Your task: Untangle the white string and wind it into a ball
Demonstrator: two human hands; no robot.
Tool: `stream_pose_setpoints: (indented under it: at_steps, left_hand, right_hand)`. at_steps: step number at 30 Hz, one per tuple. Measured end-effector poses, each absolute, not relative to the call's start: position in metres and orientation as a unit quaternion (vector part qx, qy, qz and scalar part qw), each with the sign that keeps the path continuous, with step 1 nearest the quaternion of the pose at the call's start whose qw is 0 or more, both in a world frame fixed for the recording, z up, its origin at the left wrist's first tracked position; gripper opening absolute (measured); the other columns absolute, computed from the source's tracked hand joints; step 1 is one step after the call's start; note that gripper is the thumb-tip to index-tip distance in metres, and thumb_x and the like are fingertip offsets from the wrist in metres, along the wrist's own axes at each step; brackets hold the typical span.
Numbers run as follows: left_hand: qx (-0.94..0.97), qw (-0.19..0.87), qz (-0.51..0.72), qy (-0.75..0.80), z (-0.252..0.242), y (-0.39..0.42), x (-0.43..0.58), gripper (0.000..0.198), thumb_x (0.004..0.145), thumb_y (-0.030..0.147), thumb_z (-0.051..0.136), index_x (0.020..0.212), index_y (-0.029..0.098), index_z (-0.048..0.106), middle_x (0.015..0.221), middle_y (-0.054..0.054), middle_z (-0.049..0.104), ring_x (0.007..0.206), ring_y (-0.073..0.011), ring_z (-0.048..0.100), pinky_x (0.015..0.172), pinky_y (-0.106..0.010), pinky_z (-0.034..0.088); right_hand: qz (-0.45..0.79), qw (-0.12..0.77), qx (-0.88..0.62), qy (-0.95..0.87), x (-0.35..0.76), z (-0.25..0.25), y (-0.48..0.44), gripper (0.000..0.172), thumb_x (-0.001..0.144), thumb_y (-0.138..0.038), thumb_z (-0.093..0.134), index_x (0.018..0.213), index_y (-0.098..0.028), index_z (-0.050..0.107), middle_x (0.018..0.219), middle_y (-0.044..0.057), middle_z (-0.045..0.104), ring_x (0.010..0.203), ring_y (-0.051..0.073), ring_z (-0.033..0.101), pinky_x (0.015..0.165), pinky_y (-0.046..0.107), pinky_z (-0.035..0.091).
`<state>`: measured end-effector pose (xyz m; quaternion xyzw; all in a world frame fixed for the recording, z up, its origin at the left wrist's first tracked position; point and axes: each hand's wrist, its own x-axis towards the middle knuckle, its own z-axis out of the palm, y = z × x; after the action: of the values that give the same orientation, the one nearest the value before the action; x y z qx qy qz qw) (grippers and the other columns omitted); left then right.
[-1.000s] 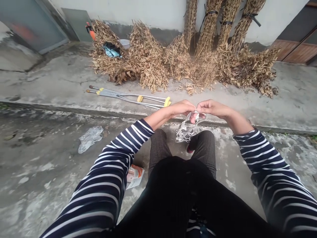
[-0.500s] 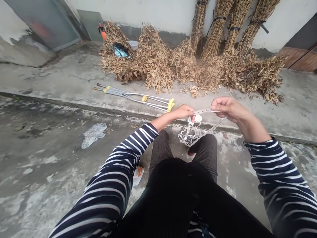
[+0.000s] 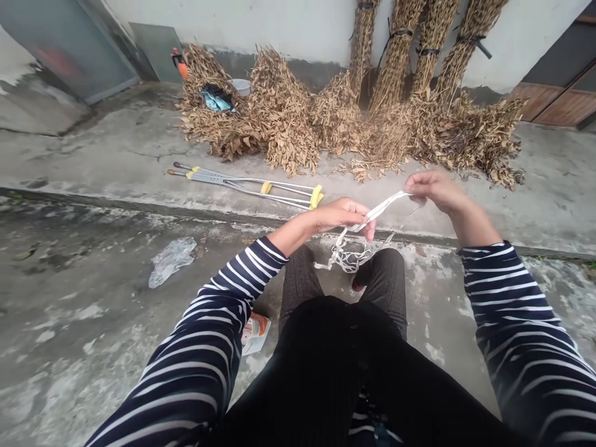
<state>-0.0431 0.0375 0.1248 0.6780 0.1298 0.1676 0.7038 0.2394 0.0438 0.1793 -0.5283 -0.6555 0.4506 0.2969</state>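
Observation:
A tangle of thin white cord [image 3: 350, 257] hangs below my hands, above my knees. My left hand [image 3: 342, 216] pinches part of it between thumb and fingers. From there a white strand, doubled or flattened, runs up and to the right. Its upper end sits in the closed fingertips of my right hand [image 3: 433, 188], which is slightly blurred. Between the two hands the strand is stretched fairly straight. A loose end dangles to the left of the tangle.
A pair of crutches [image 3: 251, 186] with yellow pads lies on the concrete ledge. Heaped dried plants [image 3: 288, 118] line the wall, with tied bundles [image 3: 395, 56] upright behind. A clear plastic bag [image 3: 172, 262] lies on the ground at left, and an orange-and-white packet [image 3: 256, 332] by my leg.
My right hand has moved slightly up, drawing a thicker white strand straight from my left hand. The tangle hangs lower and shifted a little left; the round white bunch by my left fingers is gone.

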Motion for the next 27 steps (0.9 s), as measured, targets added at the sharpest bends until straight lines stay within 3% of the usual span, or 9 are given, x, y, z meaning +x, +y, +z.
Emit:
stream_pose_setpoints:
  at_steps: [3,7,10,15,21,27]
  left_hand:
    - [0.661,0.718,0.185,0.117,0.137,0.036,-0.031,0.016,0.090,0.027,0.068,0.089,0.012,0.073,0.091,-0.012,0.078,0.087,-0.0175,0.074,0.091,-0.034,0.053]
    - [0.643,0.728,0.204,0.126,0.140,0.041,-0.017,0.010,0.088,0.019,0.064,0.088,0.010,0.070,0.083,-0.011,0.077,0.080,-0.0176,0.073,0.087,-0.034,0.053]
    - [0.643,0.728,0.198,0.135,0.135,0.045,-0.014,0.012,0.089,0.017,0.060,0.090,0.009,0.069,0.081,-0.011,0.077,0.079,-0.0181,0.073,0.084,-0.032,0.051]
    - [0.644,0.723,0.197,0.157,0.126,0.049,-0.015,0.015,0.089,0.018,0.059,0.092,0.010,0.070,0.080,-0.009,0.076,0.077,-0.0153,0.072,0.080,-0.029,0.051]
    - [0.659,0.708,0.198,0.161,0.122,0.052,-0.017,0.017,0.091,0.023,0.061,0.095,0.009,0.070,0.079,-0.011,0.077,0.074,-0.0135,0.071,0.071,-0.025,0.048]
    - [0.615,0.752,0.185,0.147,0.118,0.046,-0.026,0.023,0.091,0.035,0.069,0.093,0.012,0.066,0.088,-0.010,0.077,0.084,-0.0180,0.075,0.090,-0.035,0.055]
  right_hand:
    - [0.461,0.211,-0.479,-0.717,0.226,0.174,0.040,0.040,0.070,-0.055,0.088,0.075,-0.017,0.075,0.067,0.004,0.071,0.065,0.015,0.064,0.066,0.029,0.051]
    - [0.519,0.205,-0.387,-0.734,0.207,0.174,0.032,0.055,0.081,-0.073,0.071,0.091,-0.019,0.077,0.085,0.007,0.077,0.086,0.021,0.070,0.085,0.036,0.053]
    - [0.524,0.212,-0.377,-0.733,0.203,0.178,0.029,0.056,0.083,-0.074,0.069,0.085,-0.019,0.075,0.075,0.004,0.073,0.078,0.018,0.066,0.079,0.033,0.051]
    - [0.500,0.195,-0.404,-0.740,0.200,0.183,0.028,0.048,0.077,-0.066,0.080,0.071,-0.019,0.071,0.058,-0.002,0.063,0.053,0.009,0.046,0.057,0.026,0.038]
    - [0.489,0.248,-0.410,-0.729,0.192,0.187,0.028,0.040,0.070,-0.054,0.090,0.068,-0.018,0.071,0.061,0.001,0.067,0.055,0.010,0.053,0.054,0.026,0.041]
    - [0.446,0.378,-0.467,-0.663,0.204,0.187,0.039,0.030,0.067,-0.033,0.090,0.060,-0.017,0.066,0.046,-0.006,0.045,0.042,0.005,0.033,0.042,0.023,0.023]
